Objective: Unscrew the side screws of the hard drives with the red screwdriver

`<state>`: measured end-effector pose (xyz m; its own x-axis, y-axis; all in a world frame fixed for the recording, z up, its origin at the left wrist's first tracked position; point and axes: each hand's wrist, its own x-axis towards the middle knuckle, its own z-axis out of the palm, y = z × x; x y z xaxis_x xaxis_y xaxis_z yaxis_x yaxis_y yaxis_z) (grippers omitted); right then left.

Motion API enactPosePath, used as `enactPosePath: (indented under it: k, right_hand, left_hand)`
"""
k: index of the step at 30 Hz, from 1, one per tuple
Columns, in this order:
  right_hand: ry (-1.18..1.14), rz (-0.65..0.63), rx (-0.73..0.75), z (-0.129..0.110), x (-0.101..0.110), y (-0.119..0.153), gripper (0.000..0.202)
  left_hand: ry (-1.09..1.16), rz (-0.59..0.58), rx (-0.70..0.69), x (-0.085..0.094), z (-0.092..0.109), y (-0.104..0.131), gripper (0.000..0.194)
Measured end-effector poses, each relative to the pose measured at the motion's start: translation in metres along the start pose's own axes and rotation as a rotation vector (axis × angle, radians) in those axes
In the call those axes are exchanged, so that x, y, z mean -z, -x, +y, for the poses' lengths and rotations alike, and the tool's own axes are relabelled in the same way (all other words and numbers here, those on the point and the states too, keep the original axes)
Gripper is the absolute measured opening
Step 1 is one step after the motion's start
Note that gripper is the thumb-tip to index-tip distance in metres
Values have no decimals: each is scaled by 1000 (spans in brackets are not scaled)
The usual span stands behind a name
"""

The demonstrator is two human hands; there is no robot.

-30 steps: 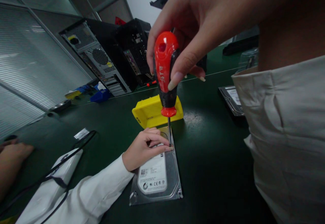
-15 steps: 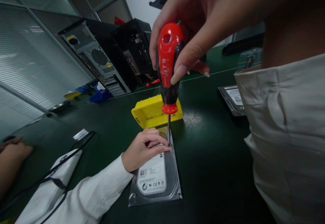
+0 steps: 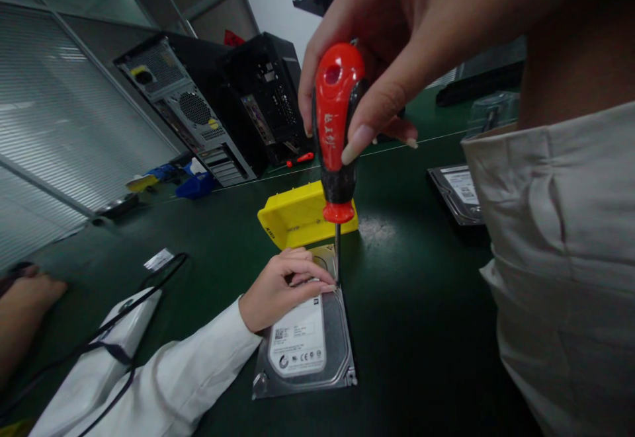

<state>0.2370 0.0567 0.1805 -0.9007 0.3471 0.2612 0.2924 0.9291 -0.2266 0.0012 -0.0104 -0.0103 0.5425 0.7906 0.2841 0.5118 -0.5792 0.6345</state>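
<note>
**Right grip (image 3: 436, 10) closed around screwdriver (image 3: 331, 123), tip down at drive edge**

Handle is pinched between thumb and fingers, shaft near upright. Left grip (image 3: 275, 291) is laid on the hard drive (image 3: 336, 344), thumb and fingers nearly together beside the tip; whether a screw is pinched there can't be told. Drive lies flat on the desk (image 3: 407, 331), label up, just in front of the yellow bin (image 3: 300, 215).

Progress: drive is laid out, braced, and tool is placed. Judged mid-operation at this one spot; nothing there can be called finished. Screw depth and count of spots left can't be read, being hidden or too small. Second drive (image 3: 459, 192) sits well apart, untouched by either grip.

Vs earlier frame: handle and shaft have been shifted slightly rightward, tip now closer to the drive's edge. Drive, bin and left grip look unchanged.
</note>
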Motion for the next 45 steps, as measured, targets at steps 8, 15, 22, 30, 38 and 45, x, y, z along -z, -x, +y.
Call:
enactPosePath:
  k: [8, 15, 22, 30, 38, 45]
  right_hand:
    - [25, 37, -16, -1, -7, 2, 60]
    - [62, 8, -40, 6, 0, 2, 64]
    - [100, 13, -89, 3, -4, -1, 65]
    - [125, -18, -85, -3, -4, -7, 69]
    - [102, 8, -26, -1, -4, -4, 58]
    - [50, 50, 3, 3, -2, 2, 58]
  left_hand:
    - [95, 27, 127, 2, -4, 3, 10]
    - [-31, 18, 59, 3, -1, 3, 11]
    - [-53, -50, 11, 4, 1, 1, 13]
    - [-78, -78, -24, 1, 3, -1, 18]
    - [-78, -74, -32, 1, 3, -3, 18]
    - [6, -16, -27, 1, -2, 1, 13]
